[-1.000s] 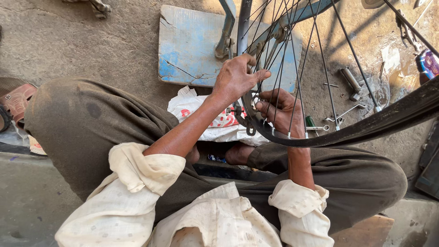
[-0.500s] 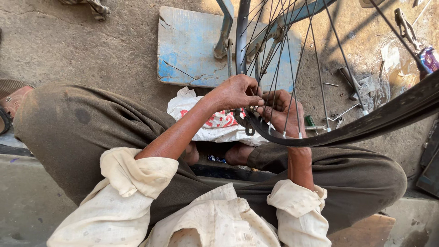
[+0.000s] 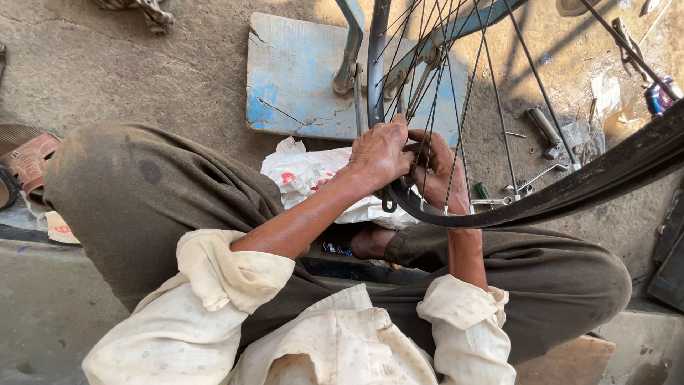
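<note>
A black bicycle wheel rim (image 3: 570,196) with thin metal spokes (image 3: 491,93) stands in front of me, over my lap. My left hand (image 3: 381,153) is curled over the rim's near edge, fingers closed among the spokes. My right hand (image 3: 438,175) reaches through the spokes from the other side and grips at the same spot on the rim. The two hands touch. A small dark hook-shaped piece (image 3: 388,203) hangs from the rim below my left hand. What my fingers pinch is hidden.
A worn blue board (image 3: 299,78) lies on the ground ahead, under a blue metal stand (image 3: 353,43). A white plastic bag (image 3: 306,178) sits by my feet. Loose tools (image 3: 541,128) lie at the right. A sandal (image 3: 28,160) lies far left.
My left hand was spread open on the spokes, then closed and dropped down onto the rim beside my right hand. The wheel has shifted slightly.
</note>
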